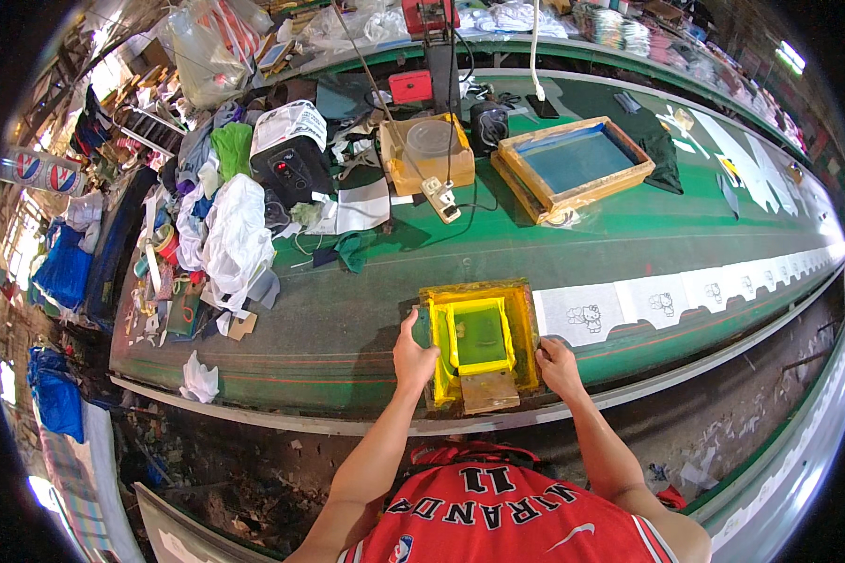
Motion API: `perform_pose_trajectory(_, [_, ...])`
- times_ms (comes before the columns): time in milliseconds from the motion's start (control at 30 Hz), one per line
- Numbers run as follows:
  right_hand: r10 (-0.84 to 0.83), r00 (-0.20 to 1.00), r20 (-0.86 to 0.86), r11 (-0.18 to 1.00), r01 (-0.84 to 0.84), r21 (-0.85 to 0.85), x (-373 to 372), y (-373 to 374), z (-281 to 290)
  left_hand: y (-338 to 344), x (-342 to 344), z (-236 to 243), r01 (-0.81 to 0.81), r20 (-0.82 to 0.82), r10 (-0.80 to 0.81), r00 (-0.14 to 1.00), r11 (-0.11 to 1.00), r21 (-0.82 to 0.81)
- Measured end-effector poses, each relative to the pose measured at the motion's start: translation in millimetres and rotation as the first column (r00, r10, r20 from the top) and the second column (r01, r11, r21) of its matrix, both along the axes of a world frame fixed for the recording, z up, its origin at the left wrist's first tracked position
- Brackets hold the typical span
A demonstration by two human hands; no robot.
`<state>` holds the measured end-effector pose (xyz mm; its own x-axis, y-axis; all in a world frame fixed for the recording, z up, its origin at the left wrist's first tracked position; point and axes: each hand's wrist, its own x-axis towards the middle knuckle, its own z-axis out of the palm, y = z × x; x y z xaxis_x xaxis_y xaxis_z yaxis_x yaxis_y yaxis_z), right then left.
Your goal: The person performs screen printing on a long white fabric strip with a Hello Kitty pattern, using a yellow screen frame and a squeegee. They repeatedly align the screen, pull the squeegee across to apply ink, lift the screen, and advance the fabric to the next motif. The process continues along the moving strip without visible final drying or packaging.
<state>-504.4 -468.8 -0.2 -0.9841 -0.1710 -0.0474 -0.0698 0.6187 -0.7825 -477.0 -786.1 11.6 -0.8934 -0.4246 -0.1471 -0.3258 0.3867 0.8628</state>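
A yellow-stained screen printing frame, with a yellow-rimmed green mesh panel and a wooden piece, lies on the long green printing table. My left hand grips its left side, where a dark green piece shows beside the fingers; whether I hold that too, I cannot tell. My right hand is closed on the frame's right edge. Right of the frame, a row of white cut pieces printed with line drawings runs along the table.
A wooden screen with blue mesh sits farther back, near a wooden box, a hanging power strip and a black machine. Heaped cloth and plastic bags cover the left end. The table's front rail crosses before me.
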Motion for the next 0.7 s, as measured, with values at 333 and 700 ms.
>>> perform_pose_trajectory(333, [-0.019,1.0,-0.008,1.0,0.019,-0.006,-2.6,5.4,-6.0,6.7,-2.1,16.6,0.002,0.119,-0.005,0.993,1.0,0.023])
perform_pose_trajectory(700, [0.642,0.716,-0.272,0.765,-0.579,0.282,36.9,-38.1,81.3,6.3,-5.0,17.3,0.01,0.159,-0.006,0.987,1.0,-0.021])
